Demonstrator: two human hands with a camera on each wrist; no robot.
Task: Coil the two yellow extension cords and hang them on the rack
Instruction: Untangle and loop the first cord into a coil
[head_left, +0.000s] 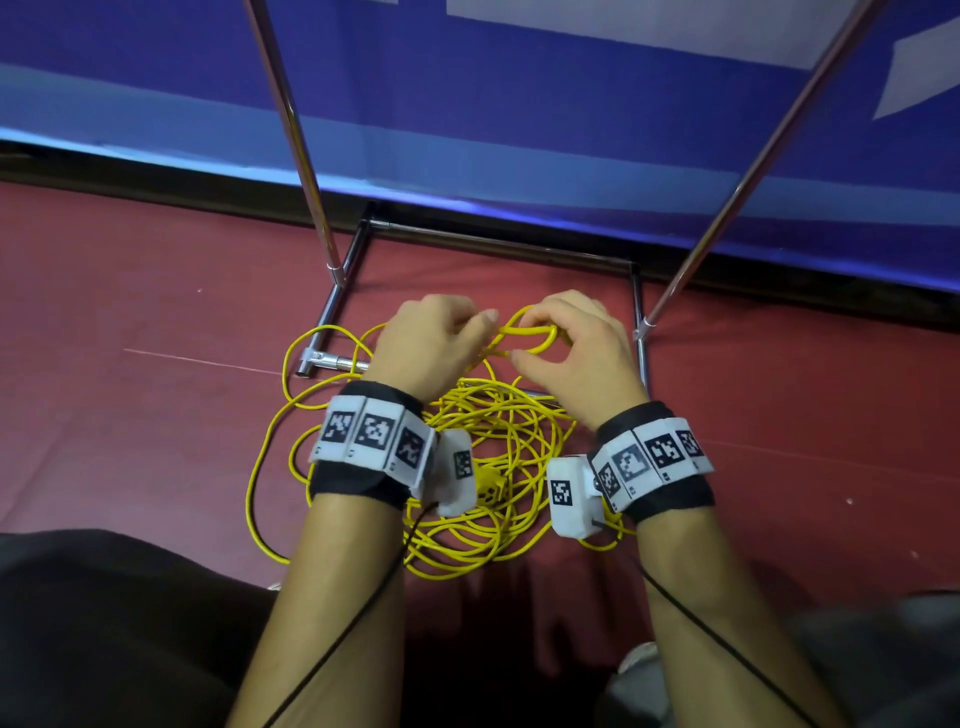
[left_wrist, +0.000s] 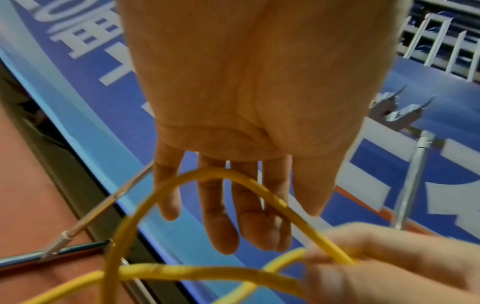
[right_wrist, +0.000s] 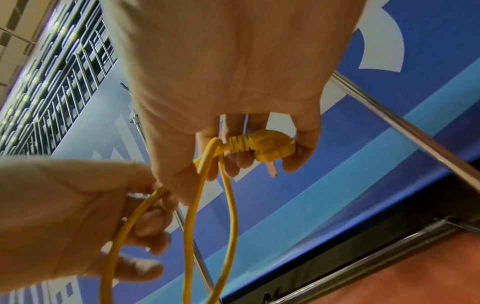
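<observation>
A tangle of yellow extension cord (head_left: 483, 431) lies on the red floor inside the foot of the metal rack (head_left: 498, 244). A yellow socket block (head_left: 491, 486) sits in the pile. Both hands are held above it, close together. My left hand (head_left: 467, 327) has its fingers curled loosely round a loop of cord (left_wrist: 207, 171). My right hand (head_left: 540, 338) grips the yellow plug (right_wrist: 262, 148) in its fingers, with small cord loops hanging below it (right_wrist: 192, 216). I cannot tell the two cords apart in the pile.
The rack's two chrome uprights (head_left: 296, 135) (head_left: 769, 145) rise left and right of my hands. A blue banner wall (head_left: 519, 104) stands just behind the rack. Red floor (head_left: 130, 312) spreads to both sides. My knees (head_left: 104, 623) are at the bottom edge.
</observation>
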